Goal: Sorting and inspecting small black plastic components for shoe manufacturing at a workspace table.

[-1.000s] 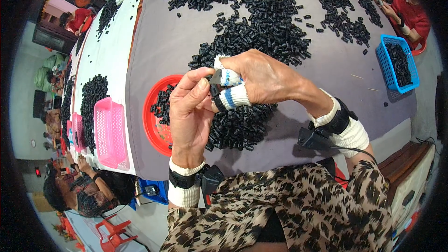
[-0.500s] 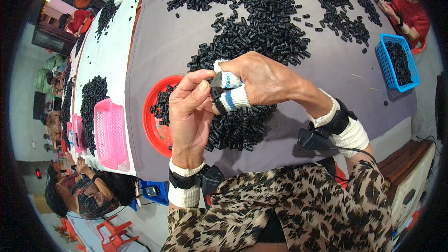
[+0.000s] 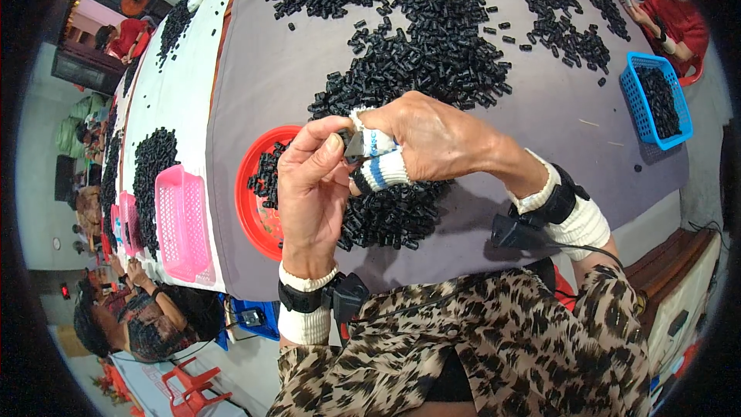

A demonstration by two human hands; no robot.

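My left hand (image 3: 312,185) is closed, its thumb and fingertips pinching a small black piece (image 3: 344,136) like those in the heaps. Facing it, my right hand (image 3: 432,135) is curled shut, with white and blue-striped cloth covers on its thumb and finger. From its grip a flat, dark, pointed thing (image 3: 354,145) sticks out against the small piece; it looks like a blade, but its handle is hidden. Both hands meet above a heap of small black cylindrical pieces (image 3: 394,216). Left of them, a round red tray (image 3: 248,212) holds more such pieces, partly behind my left hand.
Larger black heaps (image 3: 417,54) spread across the grey cloth (image 3: 571,154). At the right stands a blue basket (image 3: 631,100) of pieces near a person in red (image 3: 679,15). A pink basket (image 3: 181,224) sits on the white-covered table at left, near another person (image 3: 139,316).
The pointed dark thing and the small piece have turned slightly between my fingertips. My right hand has shifted a little down; both grips stay closed.
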